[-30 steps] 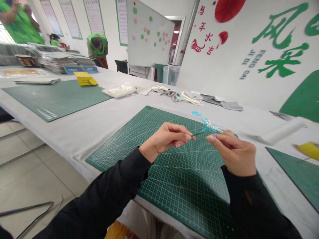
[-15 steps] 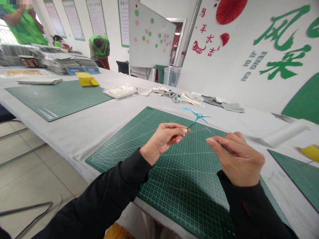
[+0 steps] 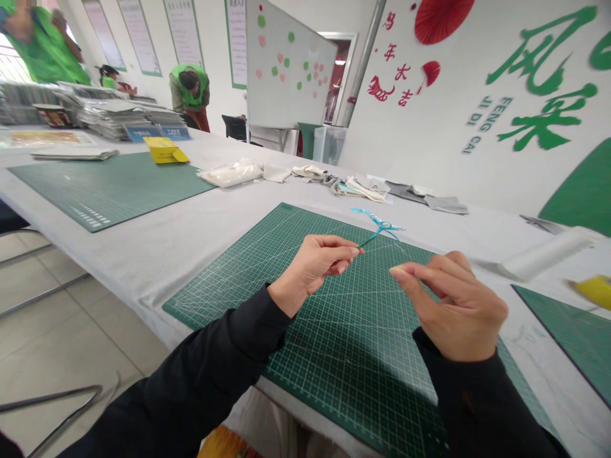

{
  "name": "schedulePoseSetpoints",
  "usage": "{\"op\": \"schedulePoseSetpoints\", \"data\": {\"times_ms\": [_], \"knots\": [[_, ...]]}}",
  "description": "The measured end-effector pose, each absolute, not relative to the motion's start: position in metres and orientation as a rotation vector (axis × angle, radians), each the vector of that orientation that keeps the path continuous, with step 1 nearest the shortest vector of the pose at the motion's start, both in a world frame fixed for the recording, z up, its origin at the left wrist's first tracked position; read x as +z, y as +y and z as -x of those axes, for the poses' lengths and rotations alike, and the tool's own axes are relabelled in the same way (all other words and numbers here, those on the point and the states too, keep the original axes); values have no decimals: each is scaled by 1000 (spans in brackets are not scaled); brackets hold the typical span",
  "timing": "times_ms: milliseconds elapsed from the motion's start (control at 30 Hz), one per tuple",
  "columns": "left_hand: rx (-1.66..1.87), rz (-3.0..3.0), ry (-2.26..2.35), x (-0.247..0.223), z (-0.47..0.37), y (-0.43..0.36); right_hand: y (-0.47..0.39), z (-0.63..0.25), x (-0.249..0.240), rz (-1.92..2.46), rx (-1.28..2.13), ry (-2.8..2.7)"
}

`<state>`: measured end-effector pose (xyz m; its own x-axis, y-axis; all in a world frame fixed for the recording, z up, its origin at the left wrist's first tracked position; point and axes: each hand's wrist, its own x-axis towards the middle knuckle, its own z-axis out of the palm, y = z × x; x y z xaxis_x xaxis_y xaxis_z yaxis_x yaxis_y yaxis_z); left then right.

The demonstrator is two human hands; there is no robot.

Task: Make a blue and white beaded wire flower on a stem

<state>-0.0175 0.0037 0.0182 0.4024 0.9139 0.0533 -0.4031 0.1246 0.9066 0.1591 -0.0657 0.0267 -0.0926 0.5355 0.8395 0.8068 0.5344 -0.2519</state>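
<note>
My left hand [image 3: 324, 264] is closed around the thin green stem of a blue artificial flower [image 3: 382, 227]. Its narrow blue petals carry small white, bead-like dots and point away from me to the right. My right hand [image 3: 443, 296] is raised to the right of the flower, thumb and forefinger pinched together. A faint, thin thread [image 3: 401, 249] shows between the flower and these fingertips; its ends are hard to see. Both hands are above a green cutting mat [image 3: 305, 343] marked with a white grid.
More cutting mats lie at the left [image 3: 109, 191] and right. Beyond the near mat are a plastic bag [image 3: 231, 173] and fabric pieces [image 3: 365, 187]. A yellow packet [image 3: 165, 151] and paper stacks [image 3: 112, 117] stand farther left. People in green vests are across the room.
My right hand has shifted slightly left and down, still pinched. My left hand holds the flower in almost the same place, its blue head a touch farther right.
</note>
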Motion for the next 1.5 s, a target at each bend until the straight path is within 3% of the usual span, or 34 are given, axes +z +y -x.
{"op": "schedulePoseSetpoints", "data": {"times_ms": [533, 867, 1067, 1233, 1500], "knots": [[1093, -1272, 835, 10, 12, 3, -63, -158, 25, 996, -520, -1927], [977, -2261, 970, 2, 14, 0, -66, -156, 33, 984, -767, -2128], [637, -2498, 670, 9, 21, -5, -59, -171, 32, 1015, -391, -2244], [381, -2329, 386, 14, 24, -5, -52, -181, 29, 1023, 35, -2294], [337, -1778, 238, 11, 26, 0, -51, -169, 20, 1038, 199, -2007]]}}
